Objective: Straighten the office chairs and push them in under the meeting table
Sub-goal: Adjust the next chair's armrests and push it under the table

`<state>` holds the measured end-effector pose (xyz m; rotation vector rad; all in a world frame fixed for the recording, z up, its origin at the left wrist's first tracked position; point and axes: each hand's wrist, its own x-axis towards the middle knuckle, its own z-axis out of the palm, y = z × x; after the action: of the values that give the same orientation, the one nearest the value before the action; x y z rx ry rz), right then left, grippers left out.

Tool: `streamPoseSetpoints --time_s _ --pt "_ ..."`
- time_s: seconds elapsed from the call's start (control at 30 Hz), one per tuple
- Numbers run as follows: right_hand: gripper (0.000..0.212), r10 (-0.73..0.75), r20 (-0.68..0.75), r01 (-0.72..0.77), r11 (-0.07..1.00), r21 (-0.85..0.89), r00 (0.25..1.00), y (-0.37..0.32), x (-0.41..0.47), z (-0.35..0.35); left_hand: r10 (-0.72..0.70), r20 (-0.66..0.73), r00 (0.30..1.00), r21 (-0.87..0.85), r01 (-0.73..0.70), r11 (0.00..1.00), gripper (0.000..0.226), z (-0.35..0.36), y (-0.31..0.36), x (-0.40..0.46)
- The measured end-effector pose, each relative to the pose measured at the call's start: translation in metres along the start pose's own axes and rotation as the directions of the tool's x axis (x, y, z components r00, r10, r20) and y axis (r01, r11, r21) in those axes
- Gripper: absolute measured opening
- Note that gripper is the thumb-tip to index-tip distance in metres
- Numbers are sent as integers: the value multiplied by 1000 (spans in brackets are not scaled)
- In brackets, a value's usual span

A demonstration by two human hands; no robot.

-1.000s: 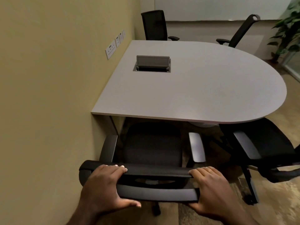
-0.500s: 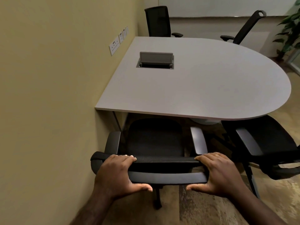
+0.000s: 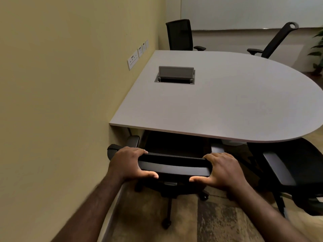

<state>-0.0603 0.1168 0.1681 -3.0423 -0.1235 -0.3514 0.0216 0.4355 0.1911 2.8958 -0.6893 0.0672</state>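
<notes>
A black office chair [image 3: 173, 165] stands at the near edge of the grey meeting table [image 3: 227, 102], close to the yellow wall. Its seat is mostly under the tabletop and only the ends of its armrests show. My left hand [image 3: 129, 163] grips the left end of the chair's backrest top, and my right hand [image 3: 223, 170] grips the right end. A second black chair [image 3: 288, 170] stands to the right, angled, with its seat partly out from under the table's rounded end. Two more black chairs, one [image 3: 180, 34] upright and one [image 3: 274, 41] leaning, stand at the far side.
The yellow wall [image 3: 61, 102] runs close along the left, with sockets [image 3: 133, 59] above the table. An open cable box [image 3: 175, 75] is set in the tabletop. A potted plant [image 3: 317, 48] is at the far right. The floor has patterned carpet.
Both hands have pushed the near chair forward; its seat and armrests have slid further under the tabletop. My arms are more stretched out.
</notes>
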Motion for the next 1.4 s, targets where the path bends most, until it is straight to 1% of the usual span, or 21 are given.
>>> streamPoseSetpoints --time_s 0.17,0.3,0.4,0.57,0.73,1.0,1.27,1.4 --pt "95 16 7 -16 1000 13 1000 7 32 4 -10 -20 1000 -28 9 1000 104 5 -11 35" --pt "96 20 -3 -20 1000 -9 1000 15 62 8 -20 -51 998 -72 16 997 105 6 -18 64" --pt "93 11 17 -10 1000 -10 1000 21 85 12 -37 -66 997 -100 31 995 106 6 -23 86" --pt "87 -1 9 1 1000 -28 1000 26 119 21 -37 -111 993 -113 24 993 97 7 -36 118" --pt "87 23 -17 -23 1000 -4 1000 29 148 29 -10 -106 994 -123 -3 992 91 9 -52 151" --pt "86 24 -27 -24 1000 13 999 38 180 38 27 -128 991 -104 -40 994 93 14 -67 183" --pt "90 31 -31 -30 999 29 999 37 205 46 31 -105 994 -109 -42 993 91 17 -86 207" --pt "92 34 -34 -33 999 39 999 33 218 51 46 -124 991 -118 -61 991 91 16 -97 219"
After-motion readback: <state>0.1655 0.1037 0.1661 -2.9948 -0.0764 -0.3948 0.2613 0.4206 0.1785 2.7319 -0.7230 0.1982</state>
